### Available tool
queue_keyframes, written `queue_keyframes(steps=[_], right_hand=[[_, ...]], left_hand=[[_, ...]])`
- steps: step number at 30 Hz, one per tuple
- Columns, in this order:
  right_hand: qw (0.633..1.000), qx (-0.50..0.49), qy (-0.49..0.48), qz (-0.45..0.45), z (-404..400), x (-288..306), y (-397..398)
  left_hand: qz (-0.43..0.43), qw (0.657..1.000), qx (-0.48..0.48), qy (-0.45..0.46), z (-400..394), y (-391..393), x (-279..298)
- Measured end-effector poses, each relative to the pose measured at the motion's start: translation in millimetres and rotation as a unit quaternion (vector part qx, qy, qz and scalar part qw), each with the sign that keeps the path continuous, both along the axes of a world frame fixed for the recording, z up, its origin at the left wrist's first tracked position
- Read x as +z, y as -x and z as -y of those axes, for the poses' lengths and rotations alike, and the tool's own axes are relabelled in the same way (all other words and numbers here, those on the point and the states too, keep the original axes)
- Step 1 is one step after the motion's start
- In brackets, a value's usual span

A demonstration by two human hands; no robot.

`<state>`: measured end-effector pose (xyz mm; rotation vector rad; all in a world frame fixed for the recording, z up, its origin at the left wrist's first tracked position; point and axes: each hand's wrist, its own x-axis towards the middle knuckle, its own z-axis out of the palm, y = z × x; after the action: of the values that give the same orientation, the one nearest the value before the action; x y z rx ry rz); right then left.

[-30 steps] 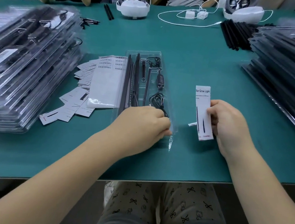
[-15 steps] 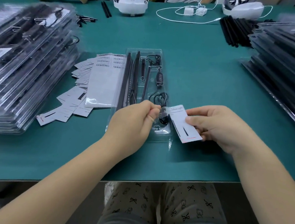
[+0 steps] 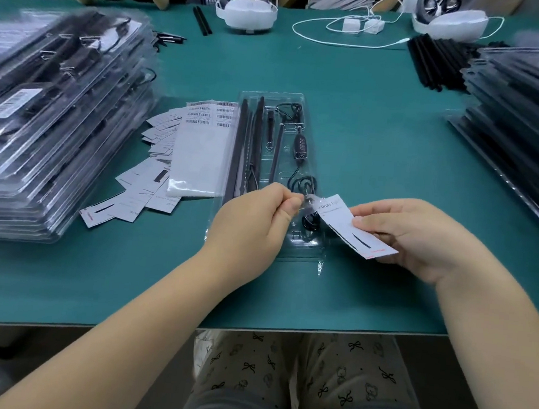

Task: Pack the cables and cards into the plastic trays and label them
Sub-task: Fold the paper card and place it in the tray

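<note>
We have the printed card held just above the near end of the clear plastic tray, tilted so that its long axis runs from upper left, where the words "Grow Light" show, down to lower right, where a red line marks its end. That axis lies across the tray, whose own length runs away from us along the green table. Our right hand pinches the card's right half, thumb on top and fingers curled beneath. Our left hand meets the card's upper-left corner, thumb and forefinger closed on a small clear tab there; whether that tab is a film on the card or a loose sticker we cannot tell.

The left hand is the nearer one to the tray, hovering over its lower left. We judge that the card must turn to lie along the tray before it goes in.

Inside the tray lie long black bars, a small controller and a coiled black cable, the coil just beyond the card's corner. Left of the tray rest a barcode label sheet and scattered loose cards. Stacks of filled trays stand at the far left, and more at the right.
</note>
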<state>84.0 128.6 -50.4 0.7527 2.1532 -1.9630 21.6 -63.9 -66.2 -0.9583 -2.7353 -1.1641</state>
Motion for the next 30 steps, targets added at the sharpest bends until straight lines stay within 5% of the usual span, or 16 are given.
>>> queue_keyframes(steps=[3,6,18,24,30], right_hand=[[0.994,-0.052,-0.093,-0.032,-5,-1,-4],[0.992,-0.082,-0.08,-0.044,-9,1,-10],[0.998,0.05,-0.038,0.015,8,0,-11],[0.991,-0.043,-0.108,-0.064,31,-3,16],[0.983,-0.036,-0.16,-0.078,24,-2,5]], left_hand=[[-0.028,0.995,-0.004,0.092,-4,0,2],[-0.04,0.99,-0.005,0.134,-6,1,3],[0.005,1.0,0.003,0.012,-2,3,2],[0.005,0.999,0.018,-0.033,0,1,-3],[0.011,0.999,0.027,-0.035,-1,1,-1]])
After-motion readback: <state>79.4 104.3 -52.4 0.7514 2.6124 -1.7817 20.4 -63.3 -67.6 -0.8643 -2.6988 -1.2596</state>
